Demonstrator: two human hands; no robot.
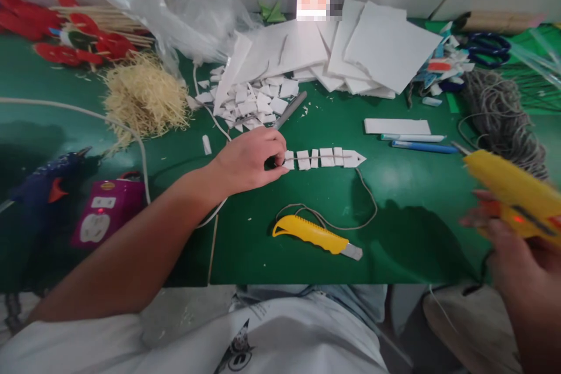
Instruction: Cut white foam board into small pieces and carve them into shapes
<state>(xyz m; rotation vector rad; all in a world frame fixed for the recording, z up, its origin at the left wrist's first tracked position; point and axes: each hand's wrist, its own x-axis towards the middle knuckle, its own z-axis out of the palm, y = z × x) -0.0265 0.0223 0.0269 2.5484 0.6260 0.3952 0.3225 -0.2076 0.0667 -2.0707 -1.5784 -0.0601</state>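
Observation:
A row of small white foam pieces (326,157) lies on the green table, joined lengthwise by a thin grey cord, with a pointed piece at its right end. My left hand (252,159) is closed on the leftmost piece, thumb and fingers pinched together. At the right, my right hand (517,251) grips a yellow glue gun (515,187) with its nozzle towards the left; a small red light glows on it. From the pointed end, the cord (374,201) curls down to a yellow box cutter (311,235), whose blade is partly out.
White foam scraps (254,99) and sheets (381,41) lie behind. Pens (423,146) and grey yarn (499,111) are at the right. Straw-like shreds (144,96), a purple power outlet (109,210) and a blue glue gun (48,178) sit left, near a white cable (87,111).

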